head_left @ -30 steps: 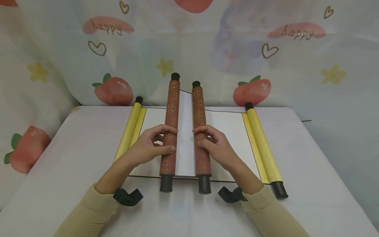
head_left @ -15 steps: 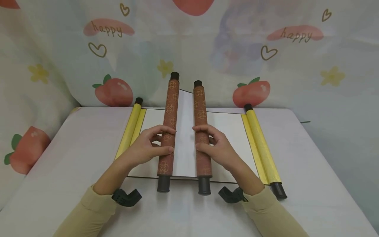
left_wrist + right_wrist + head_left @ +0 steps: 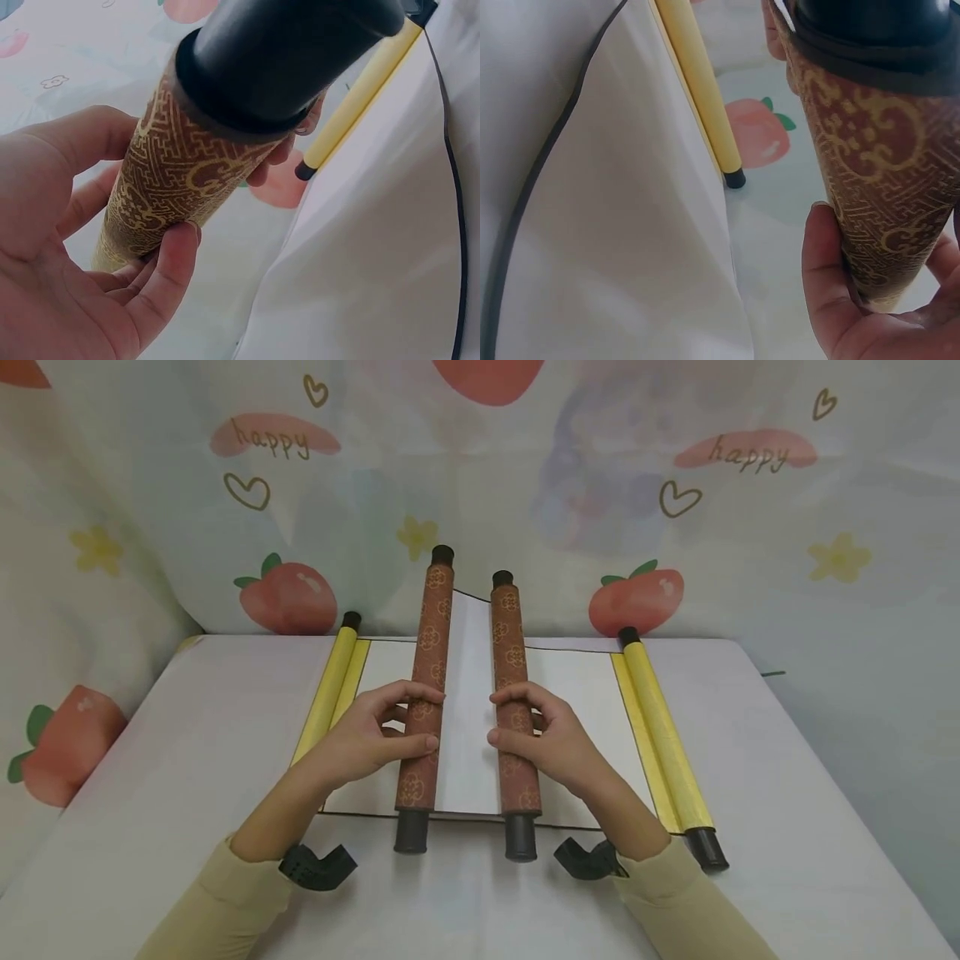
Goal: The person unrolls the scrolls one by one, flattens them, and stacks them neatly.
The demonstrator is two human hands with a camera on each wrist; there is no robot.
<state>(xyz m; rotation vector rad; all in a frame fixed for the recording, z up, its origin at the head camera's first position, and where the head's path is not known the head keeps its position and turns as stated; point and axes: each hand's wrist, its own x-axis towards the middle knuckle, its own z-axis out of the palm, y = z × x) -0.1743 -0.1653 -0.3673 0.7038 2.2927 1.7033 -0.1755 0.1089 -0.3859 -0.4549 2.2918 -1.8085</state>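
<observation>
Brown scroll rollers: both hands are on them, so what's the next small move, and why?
Probably roll the left roller and right roller inward together. The left hand and right hand each grip one, only a narrow white strip separates them, and they look slightly unparallel.

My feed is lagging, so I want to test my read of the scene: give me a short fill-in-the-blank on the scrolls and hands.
1. Each hand grips one ____-patterned roller: left hand, right hand.
2. The strip of paper between the two held rollers is ____ in colour.
3. The outer scroll on the table has rollers coloured ____.
4. The end caps of the held rollers are ____.

Missing words: brown; white; yellow; black
</observation>
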